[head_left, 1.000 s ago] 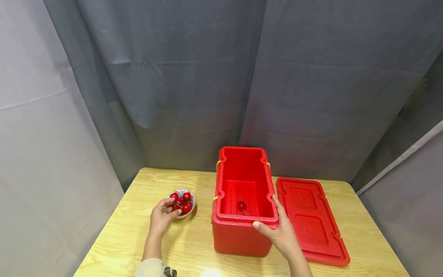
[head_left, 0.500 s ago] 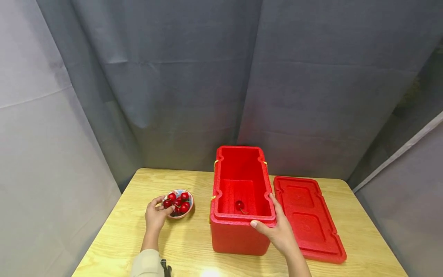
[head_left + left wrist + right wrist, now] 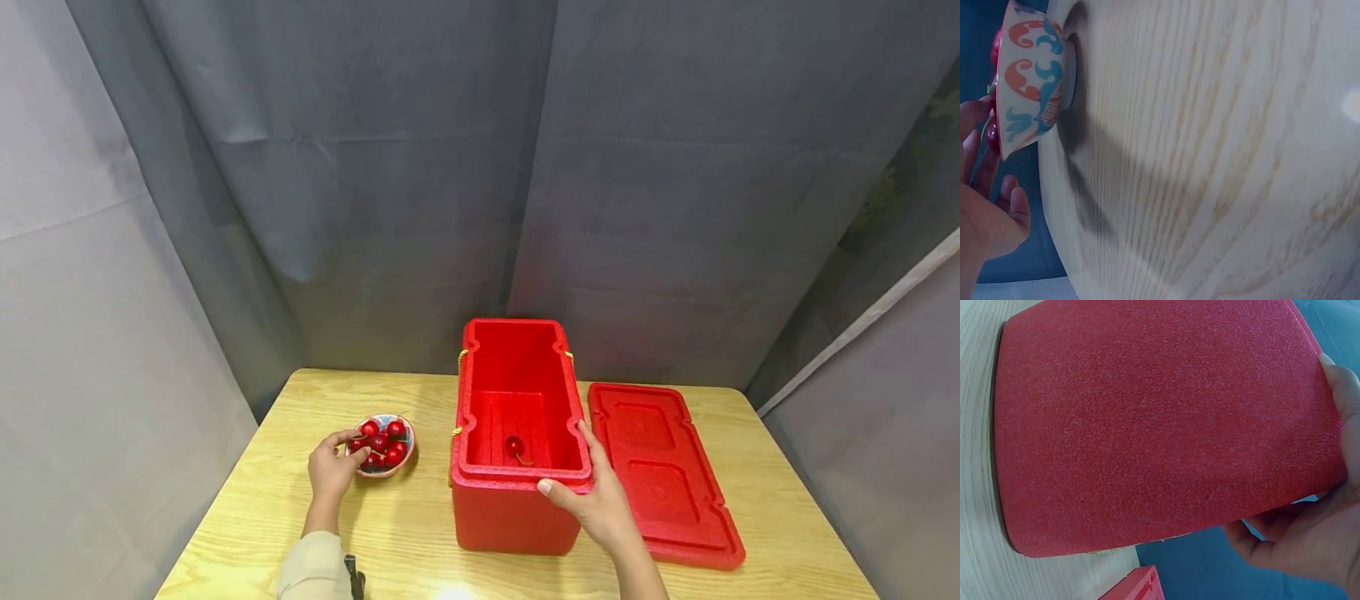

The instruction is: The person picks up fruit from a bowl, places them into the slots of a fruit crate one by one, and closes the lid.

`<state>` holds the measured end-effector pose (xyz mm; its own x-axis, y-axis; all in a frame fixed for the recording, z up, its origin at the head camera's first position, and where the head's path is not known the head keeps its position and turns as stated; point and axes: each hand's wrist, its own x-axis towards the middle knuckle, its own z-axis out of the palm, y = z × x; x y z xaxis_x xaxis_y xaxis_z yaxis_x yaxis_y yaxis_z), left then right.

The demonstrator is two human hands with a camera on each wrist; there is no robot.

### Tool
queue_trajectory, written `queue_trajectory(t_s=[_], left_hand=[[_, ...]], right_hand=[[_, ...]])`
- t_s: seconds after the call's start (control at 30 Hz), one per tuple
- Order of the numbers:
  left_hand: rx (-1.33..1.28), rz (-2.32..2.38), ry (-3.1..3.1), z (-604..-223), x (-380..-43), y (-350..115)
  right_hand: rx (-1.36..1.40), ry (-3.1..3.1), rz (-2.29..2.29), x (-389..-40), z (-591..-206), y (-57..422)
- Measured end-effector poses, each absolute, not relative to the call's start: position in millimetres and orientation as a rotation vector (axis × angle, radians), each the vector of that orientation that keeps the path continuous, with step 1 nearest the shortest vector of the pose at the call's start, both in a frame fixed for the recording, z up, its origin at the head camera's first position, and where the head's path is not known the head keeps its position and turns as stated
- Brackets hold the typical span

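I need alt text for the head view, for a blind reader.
A left hand reaches into a bowl of cherries; the right hand grips a red box with one cherry inside. A lid lies beside it.

Cream left sleeve (image 3: 315,568), small black strap-like piece (image 3: 352,575) alongside.

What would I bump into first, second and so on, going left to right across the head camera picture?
Left hand → bowl → box → lid. I left out the right hand because it overlaps the box.
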<state>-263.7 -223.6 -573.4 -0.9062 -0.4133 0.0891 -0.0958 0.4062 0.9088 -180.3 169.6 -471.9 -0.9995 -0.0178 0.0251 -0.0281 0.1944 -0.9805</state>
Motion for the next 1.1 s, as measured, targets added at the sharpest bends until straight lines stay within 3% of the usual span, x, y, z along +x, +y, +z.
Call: queue_trajectory(t_s=[0.5, 1.1], left_hand=[[0.514, -1.456, -2.374, -572.4, -260.0, -227.4], [0.543, -1.329, -2.22, -573.8, -225.8, -221.3]], right_hand=[[0.076, -2.395, 1.997, -180.4, -474.1, 169.2], [0.061, -2.41, 1.998, -180.5, -473.0, 171.0]])
